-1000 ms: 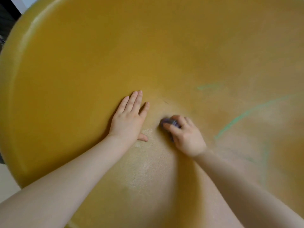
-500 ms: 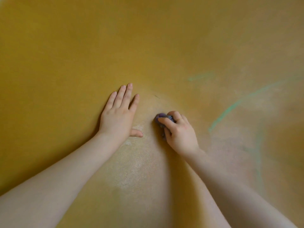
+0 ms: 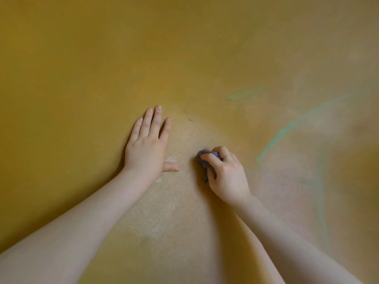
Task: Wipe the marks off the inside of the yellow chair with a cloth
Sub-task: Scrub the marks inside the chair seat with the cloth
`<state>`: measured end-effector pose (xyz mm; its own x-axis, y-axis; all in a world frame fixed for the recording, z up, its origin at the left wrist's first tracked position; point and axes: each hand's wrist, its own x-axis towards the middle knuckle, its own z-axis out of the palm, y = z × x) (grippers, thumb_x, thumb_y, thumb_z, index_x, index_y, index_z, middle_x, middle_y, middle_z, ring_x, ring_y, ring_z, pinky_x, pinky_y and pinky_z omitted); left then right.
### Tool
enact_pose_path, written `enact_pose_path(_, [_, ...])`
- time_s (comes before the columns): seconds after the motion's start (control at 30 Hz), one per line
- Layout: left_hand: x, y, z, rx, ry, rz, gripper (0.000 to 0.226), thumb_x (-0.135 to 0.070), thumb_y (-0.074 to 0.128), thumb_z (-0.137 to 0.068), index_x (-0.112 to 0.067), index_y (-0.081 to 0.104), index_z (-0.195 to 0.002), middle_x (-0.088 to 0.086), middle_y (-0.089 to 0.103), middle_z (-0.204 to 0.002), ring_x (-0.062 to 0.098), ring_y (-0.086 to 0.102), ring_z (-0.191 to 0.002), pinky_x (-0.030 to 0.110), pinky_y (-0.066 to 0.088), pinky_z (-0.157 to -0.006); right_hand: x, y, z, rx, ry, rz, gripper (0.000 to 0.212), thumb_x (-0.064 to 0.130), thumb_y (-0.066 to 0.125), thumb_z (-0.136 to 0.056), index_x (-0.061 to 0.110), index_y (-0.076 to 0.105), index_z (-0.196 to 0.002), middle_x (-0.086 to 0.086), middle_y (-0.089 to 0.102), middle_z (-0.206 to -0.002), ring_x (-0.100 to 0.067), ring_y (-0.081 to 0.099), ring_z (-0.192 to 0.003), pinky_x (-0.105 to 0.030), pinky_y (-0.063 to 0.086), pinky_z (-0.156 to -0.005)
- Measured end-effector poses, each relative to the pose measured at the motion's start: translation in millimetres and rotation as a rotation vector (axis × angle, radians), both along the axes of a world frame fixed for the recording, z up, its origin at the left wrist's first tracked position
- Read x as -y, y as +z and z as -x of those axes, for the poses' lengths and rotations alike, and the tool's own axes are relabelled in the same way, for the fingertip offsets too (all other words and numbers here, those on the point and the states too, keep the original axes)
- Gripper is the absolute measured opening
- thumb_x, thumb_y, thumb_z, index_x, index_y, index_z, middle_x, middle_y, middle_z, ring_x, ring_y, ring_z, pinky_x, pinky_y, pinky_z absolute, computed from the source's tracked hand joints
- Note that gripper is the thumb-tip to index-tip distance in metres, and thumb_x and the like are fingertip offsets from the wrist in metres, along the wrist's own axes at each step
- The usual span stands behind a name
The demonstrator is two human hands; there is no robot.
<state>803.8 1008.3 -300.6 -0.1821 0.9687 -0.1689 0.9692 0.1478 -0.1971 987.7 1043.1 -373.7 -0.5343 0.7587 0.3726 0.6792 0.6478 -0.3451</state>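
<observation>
Across the whole view curves the inside of the yellow chair (image 3: 82,68), a smooth, matte shell that dips toward the near right. Its surface turns pale and grainy in a worn patch (image 3: 160,218) running from between the hands toward the near edge. The left hand (image 3: 146,148) lies flat on the shell, fingers straight and close together, thumb stretched out to the right, holding nothing. Just right of it, the right hand (image 3: 225,177) is curled tight round a small, crumpled purple-grey cloth (image 3: 202,158), pressing the wad against the chair; only its bunched far and left edges show past the fingers. A thin gold ring (image 3: 226,156) sits on one finger. To the right, a long green mark (image 3: 295,126) sweeps in a chalky arc, with a shorter, fainter green smear (image 3: 242,95) farther off. Both bare forearms reach in from the near edge.
</observation>
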Motion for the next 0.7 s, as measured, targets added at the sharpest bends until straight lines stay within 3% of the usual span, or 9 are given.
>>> enact_pose_path(0.13, [-2, 3, 4, -0.004, -0.038, 0.002, 0.117, -0.075, 0.051, -0.069, -0.015, -0.012, -0.148, 0.014, -0.026, -0.152, 0.027, -0.017, -0.143, 0.036, -0.01, -0.115, -39, 7, 0, 0.134, 0.201, -0.198, 0.035, 0.009, 0.046, -0.071, 0.015, 0.065, -0.1, -0.016, 0.057, -0.096, -0.027, 0.048, -0.061, -0.028, 0.046, -0.051])
enact_pose_path(0.27, [-4, 11, 8, 0.015, -0.068, -0.016, 0.1, -0.071, 0.044, -0.078, -0.017, 0.002, -0.15, 0.013, -0.015, -0.156, 0.026, -0.007, -0.144, 0.036, -0.002, -0.116, -98, 38, 41, 0.017, -0.131, -0.253, 0.032, -0.001, 0.046, -0.069, 0.011, 0.067, -0.09, -0.02, 0.059, -0.092, -0.03, 0.047, -0.062, -0.029, 0.045, -0.052])
enact_pose_path(0.4, [-19, 22, 6, 0.03, -0.099, -0.066, 0.074, -0.052, 0.051, -0.087, -0.015, 0.024, -0.145, 0.01, 0.006, -0.156, 0.026, 0.014, -0.14, 0.036, 0.016, -0.111, -95, 52, 89, -0.391, -0.416, -0.02, 0.031, -0.007, 0.047, -0.071, 0.008, 0.066, -0.092, -0.02, 0.055, -0.101, -0.035, 0.052, -0.07, -0.034, 0.045, -0.063])
enact_pose_path(0.43, [-25, 25, 6, 0.029, -0.107, -0.086, 0.067, -0.044, 0.051, -0.089, -0.014, 0.027, -0.144, 0.009, 0.01, -0.155, 0.026, 0.018, -0.138, 0.036, 0.019, -0.109, -82, 50, 100, -0.45, -0.376, 0.019, 0.028, -0.006, 0.051, -0.074, 0.008, 0.066, -0.094, -0.019, 0.055, -0.099, -0.036, 0.055, -0.073, -0.035, 0.047, -0.065])
enact_pose_path(0.53, [-38, 38, 14, 0.006, -0.081, -0.164, 0.052, -0.027, 0.043, -0.095, -0.011, 0.028, -0.143, 0.01, 0.009, -0.156, 0.027, 0.015, -0.14, 0.037, 0.016, -0.112, -37, 32, 114, -0.357, -0.101, -0.021, 0.03, -0.003, 0.05, -0.076, 0.008, 0.066, -0.1, -0.019, 0.058, -0.101, -0.038, 0.057, -0.083, -0.036, 0.048, -0.071])
enact_pose_path(0.6, [-44, 48, 27, -0.045, -0.054, -0.196, 0.064, -0.029, 0.045, -0.095, -0.01, 0.013, -0.148, 0.009, -0.004, -0.157, 0.027, 0.003, -0.144, 0.038, 0.005, -0.116, -33, 32, 109, -0.27, 0.007, -0.007, 0.035, 0.005, 0.04, -0.077, 0.01, 0.065, -0.102, -0.019, 0.058, -0.105, -0.037, 0.055, -0.08, -0.036, 0.049, -0.07])
enact_pose_path(0.7, [-53, 59, 44, -0.178, -0.048, -0.186, 0.1, -0.044, 0.061, -0.083, -0.009, -0.005, -0.149, 0.01, -0.018, -0.155, 0.029, -0.01, -0.144, 0.039, -0.005, -0.116, -64, 50, 99, -0.136, 0.075, -0.116, 0.029, 0.004, 0.047, -0.077, 0.011, 0.066, -0.098, -0.02, 0.059, -0.098, -0.035, 0.053, -0.069, -0.034, 0.051, -0.058])
